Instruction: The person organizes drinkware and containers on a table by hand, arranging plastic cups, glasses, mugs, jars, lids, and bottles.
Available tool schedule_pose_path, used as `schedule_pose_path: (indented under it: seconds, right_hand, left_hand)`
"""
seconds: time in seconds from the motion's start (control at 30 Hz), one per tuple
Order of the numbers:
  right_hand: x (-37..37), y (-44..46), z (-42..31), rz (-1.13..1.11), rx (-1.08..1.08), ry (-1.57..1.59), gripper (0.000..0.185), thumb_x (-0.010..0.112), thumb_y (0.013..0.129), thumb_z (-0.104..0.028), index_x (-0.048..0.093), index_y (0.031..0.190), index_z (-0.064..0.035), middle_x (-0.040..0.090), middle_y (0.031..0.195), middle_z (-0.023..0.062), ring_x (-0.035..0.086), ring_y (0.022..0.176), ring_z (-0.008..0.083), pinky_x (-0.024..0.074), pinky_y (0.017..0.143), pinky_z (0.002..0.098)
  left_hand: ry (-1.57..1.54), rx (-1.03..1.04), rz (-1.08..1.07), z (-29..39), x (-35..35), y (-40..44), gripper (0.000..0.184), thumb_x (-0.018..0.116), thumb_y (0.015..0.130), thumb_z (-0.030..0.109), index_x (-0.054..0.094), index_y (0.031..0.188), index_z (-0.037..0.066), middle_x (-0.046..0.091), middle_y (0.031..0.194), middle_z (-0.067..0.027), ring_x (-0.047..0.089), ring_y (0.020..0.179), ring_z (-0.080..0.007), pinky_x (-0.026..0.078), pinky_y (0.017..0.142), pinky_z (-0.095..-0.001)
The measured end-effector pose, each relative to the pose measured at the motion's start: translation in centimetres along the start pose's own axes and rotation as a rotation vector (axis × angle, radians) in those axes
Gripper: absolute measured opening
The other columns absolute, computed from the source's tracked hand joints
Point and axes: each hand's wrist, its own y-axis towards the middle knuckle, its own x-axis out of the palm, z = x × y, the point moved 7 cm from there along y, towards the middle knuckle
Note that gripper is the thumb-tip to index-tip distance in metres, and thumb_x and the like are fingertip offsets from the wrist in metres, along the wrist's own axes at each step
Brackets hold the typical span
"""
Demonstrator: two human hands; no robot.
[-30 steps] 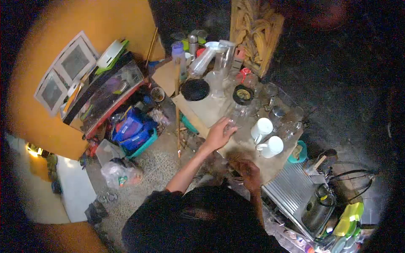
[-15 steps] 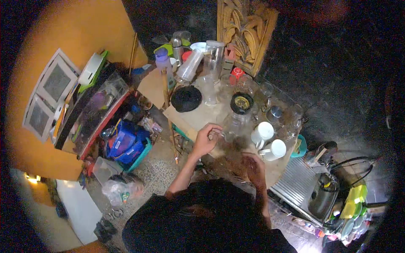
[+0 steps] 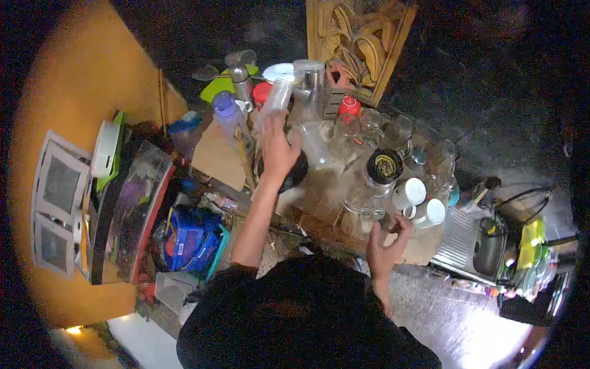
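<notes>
Over the cluttered table, my left hand (image 3: 279,147) stretches forward with its fingers extended. Its fingertips overlap the lower end of a clear plastic bottle (image 3: 279,97) that lies tilted; whether they touch it I cannot tell. Partly hidden beneath this hand is a round black object (image 3: 299,172). A clear ribbed pitcher or cup (image 3: 314,144) is just to its right. My right hand (image 3: 388,243) is at the near edge, thumb and fingers apart with nothing visible between them. Close in front of it are a clear glass vessel (image 3: 372,209) and two white mugs (image 3: 410,194).
A purple-lidded bottle (image 3: 227,111), a steel flask (image 3: 241,85) and a tall clear jar (image 3: 308,83) crowd the back. Right of them are a red cup (image 3: 350,106), several glasses and a black-rimmed round container (image 3: 385,166). A sink (image 3: 490,249) is at the right.
My left hand has moved from the near edge forward to the clear bottle. My right hand's fingers are now spread more clearly beside the glass vessel. The view has shifted.
</notes>
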Motion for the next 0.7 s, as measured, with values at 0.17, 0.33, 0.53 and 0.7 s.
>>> schedule_pose_path:
  seconds: [0.17, 0.33, 0.53, 0.7]
  right_hand:
    - [1.8, -0.9, -0.8, -0.269, -0.049, 0.092, 0.013, 0.068, 0.091, 0.002, 0.067, 0.104, 0.0007, 0.071, 0.103, 0.0137, 0.067, 0.095, 0.0229, 0.0519, 0.087, 0.0341]
    - [7.6, -2.2, -1.2, -0.748, -0.014, 0.186, 0.031, 0.068, 0.085, 0.007, 0.07, 0.115, -0.0008, 0.074, 0.11, 0.0159, 0.071, 0.103, 0.0259, 0.053, 0.089, 0.0335]
    - [14.7, -3.0, -1.9, -1.088, 0.006, 0.368, 0.039, 0.072, 0.084, 0.0, 0.069, 0.124, -0.0018, 0.071, 0.115, 0.0181, 0.068, 0.108, 0.0307, 0.0532, 0.089, 0.0395]
    - [21.7, 1.5, 2.8, -0.5, 0.117, 0.104, 0.054, 0.074, 0.086, -0.019, 0.06, 0.137, -0.0083, 0.064, 0.124, 0.0211, 0.063, 0.113, 0.0382, 0.0535, 0.093, 0.0468]
  left_hand:
    - [0.096, -0.062, -0.07, -4.2, 2.5, 1.7, 0.083, 0.077, 0.084, 0.012, 0.033, 0.153, -0.007, 0.036, 0.154, -0.0357, 0.032, 0.148, -0.0525, 0.026, 0.122, -0.06]
    - [0.137, -0.011, -0.033, -7.5, 3.0, 1.6, 0.094, 0.083, 0.082, 0.018, 0.03, 0.155, -0.005, 0.041, 0.152, -0.0356, 0.034, 0.146, -0.0531, 0.028, 0.12, -0.0609]
    - [0.25, -0.144, -0.127, -10.1, 4.6, 1.8, 0.095, 0.083, 0.084, 0.019, 0.028, 0.158, -0.003, 0.039, 0.152, -0.037, 0.038, 0.142, -0.0535, 0.031, 0.117, -0.061]
    - [0.262, -0.118, -0.102, -8.7, 4.0, 2.0, 0.094, 0.081, 0.087, 0.02, 0.026, 0.159, -0.003, 0.038, 0.152, -0.0371, 0.04, 0.14, -0.0538, 0.034, 0.115, -0.0594]
